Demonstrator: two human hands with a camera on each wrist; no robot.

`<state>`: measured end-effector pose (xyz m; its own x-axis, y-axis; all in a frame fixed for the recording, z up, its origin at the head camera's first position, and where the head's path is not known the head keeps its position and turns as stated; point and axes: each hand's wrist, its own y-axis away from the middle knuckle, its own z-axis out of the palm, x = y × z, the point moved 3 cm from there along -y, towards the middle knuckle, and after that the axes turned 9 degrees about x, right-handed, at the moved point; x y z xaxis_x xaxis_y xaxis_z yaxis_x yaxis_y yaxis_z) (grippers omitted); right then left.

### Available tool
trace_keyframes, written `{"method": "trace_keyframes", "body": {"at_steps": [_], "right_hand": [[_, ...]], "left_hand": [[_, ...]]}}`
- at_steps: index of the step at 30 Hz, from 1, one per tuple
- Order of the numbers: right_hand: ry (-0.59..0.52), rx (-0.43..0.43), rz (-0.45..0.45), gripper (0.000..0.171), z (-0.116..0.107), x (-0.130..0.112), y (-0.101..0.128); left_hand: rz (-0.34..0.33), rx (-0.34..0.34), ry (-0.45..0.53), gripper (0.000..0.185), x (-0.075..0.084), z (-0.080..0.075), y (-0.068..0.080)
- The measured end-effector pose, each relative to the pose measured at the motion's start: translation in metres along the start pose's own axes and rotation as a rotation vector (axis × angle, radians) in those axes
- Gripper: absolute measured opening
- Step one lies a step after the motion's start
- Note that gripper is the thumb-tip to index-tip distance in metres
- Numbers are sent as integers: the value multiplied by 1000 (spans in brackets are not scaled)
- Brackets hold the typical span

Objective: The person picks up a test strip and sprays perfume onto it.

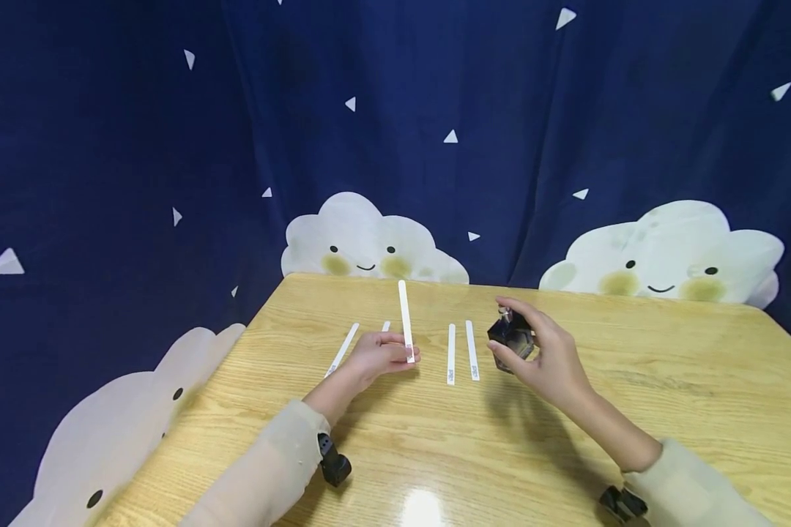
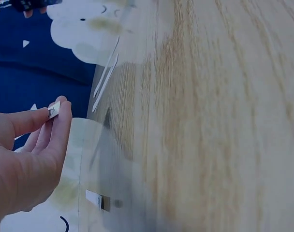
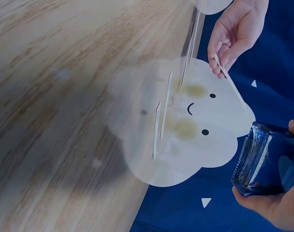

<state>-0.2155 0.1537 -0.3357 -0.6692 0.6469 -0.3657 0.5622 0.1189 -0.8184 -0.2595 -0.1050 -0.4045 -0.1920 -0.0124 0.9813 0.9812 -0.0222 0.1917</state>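
Observation:
My left hand (image 1: 373, 357) pinches a white paper test strip (image 1: 405, 315) by its printed lower end, between thumb and fingers. The strip stands up from the hand, its far end pointing away from me. To the right, my right hand (image 1: 556, 359) grips a dark glass perfume bottle (image 1: 513, 338), raised over the table. One finger lies at the bottle's sprayer top and the thumb is lower on its side. In the right wrist view the thick clear base of the bottle (image 3: 263, 162) faces the camera. A gap separates the bottle from the held strip.
Two more strips, one left (image 1: 451, 355) and one right (image 1: 472, 350), lie on the wooden table (image 1: 633, 410) between the hands. Another strip (image 1: 344, 348) lies left of my left hand, which partly covers a further strip (image 1: 385, 326). A dark blue curtain (image 1: 395, 66) hangs behind.

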Motion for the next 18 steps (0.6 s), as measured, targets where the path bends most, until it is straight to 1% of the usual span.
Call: {"method": "trace_keyframes", "body": {"at_steps": [9, 14, 18], "right_hand": [[-1, -4, 6, 65, -1, -1, -1], [6, -7, 6, 65, -1, -1, -1], [3, -9, 7, 65, 0, -1, -1]], "left_hand": [[1, -15, 4, 34, 6, 3, 3], [20, 0, 16, 37, 9, 5, 4], [39, 15, -3, 36, 11, 8, 5]]}}
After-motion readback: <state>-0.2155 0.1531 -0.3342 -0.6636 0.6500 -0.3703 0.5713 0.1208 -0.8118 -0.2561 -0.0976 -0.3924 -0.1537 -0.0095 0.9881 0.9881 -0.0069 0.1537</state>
